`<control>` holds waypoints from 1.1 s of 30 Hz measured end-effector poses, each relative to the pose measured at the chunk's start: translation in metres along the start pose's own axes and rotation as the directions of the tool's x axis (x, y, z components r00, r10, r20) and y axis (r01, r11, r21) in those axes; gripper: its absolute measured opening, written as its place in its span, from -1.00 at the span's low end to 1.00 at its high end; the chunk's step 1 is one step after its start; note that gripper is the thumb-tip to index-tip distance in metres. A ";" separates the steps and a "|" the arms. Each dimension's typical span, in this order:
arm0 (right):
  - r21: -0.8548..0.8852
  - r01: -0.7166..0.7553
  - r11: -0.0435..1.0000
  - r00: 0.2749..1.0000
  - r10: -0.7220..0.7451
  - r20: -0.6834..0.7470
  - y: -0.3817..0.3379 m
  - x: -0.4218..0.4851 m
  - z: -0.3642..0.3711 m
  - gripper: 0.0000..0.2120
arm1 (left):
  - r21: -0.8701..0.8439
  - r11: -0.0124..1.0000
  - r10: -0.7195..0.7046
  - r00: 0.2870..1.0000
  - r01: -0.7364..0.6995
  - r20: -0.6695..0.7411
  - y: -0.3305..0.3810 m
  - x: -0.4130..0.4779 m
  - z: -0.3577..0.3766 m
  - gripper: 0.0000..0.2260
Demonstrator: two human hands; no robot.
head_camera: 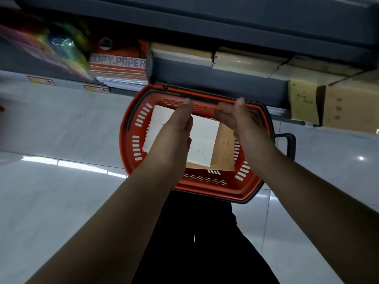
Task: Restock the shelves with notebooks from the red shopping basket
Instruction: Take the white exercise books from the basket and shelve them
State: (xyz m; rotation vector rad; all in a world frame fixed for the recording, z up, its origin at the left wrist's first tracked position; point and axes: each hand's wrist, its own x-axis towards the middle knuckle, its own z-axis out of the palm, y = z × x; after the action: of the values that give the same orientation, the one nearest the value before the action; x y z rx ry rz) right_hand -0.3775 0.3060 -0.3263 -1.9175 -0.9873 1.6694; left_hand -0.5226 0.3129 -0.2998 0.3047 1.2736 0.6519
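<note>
While the red basket (131, 138) is sitting below the shelf (215, 76), both hands, left (176, 136) and right (240, 119), are being held wide, gripping nothing, over the notebooks (203, 138) for lifting.

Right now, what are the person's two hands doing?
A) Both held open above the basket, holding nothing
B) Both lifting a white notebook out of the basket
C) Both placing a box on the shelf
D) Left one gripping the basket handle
A: the left hand and right hand hover with straight fingers over the red basket, while the white notebook lies flat inside.

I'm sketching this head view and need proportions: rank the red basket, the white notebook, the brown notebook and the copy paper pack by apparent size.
1. Red basket
2. White notebook
3. Copy paper pack and brown notebook: both partly hidden, so unranked.
</note>
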 end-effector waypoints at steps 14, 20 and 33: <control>-0.120 0.008 0.993 1.000 -0.007 0.010 0.061 0.087 0.025 -0.42 | -0.093 0.989 -0.123 0.984 0.112 -0.128 -0.054 0.066 -0.031 -0.45; -0.217 0.053 0.975 0.997 -0.041 0.062 0.087 0.118 0.035 -0.50 | -0.192 0.970 -0.186 0.962 0.147 -0.201 -0.079 0.091 -0.039 -0.46; -0.563 0.174 0.808 0.976 -0.064 0.210 0.141 0.192 0.034 -0.39 | -0.526 0.812 -0.460 0.832 0.252 -0.311 -0.143 0.123 -0.044 -0.63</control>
State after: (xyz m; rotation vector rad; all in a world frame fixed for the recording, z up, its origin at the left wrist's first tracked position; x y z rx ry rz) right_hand -0.3706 0.3483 -0.5632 -2.0121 -1.8283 1.6086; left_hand -0.5063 0.2692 -0.4873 -0.5109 1.4888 0.6847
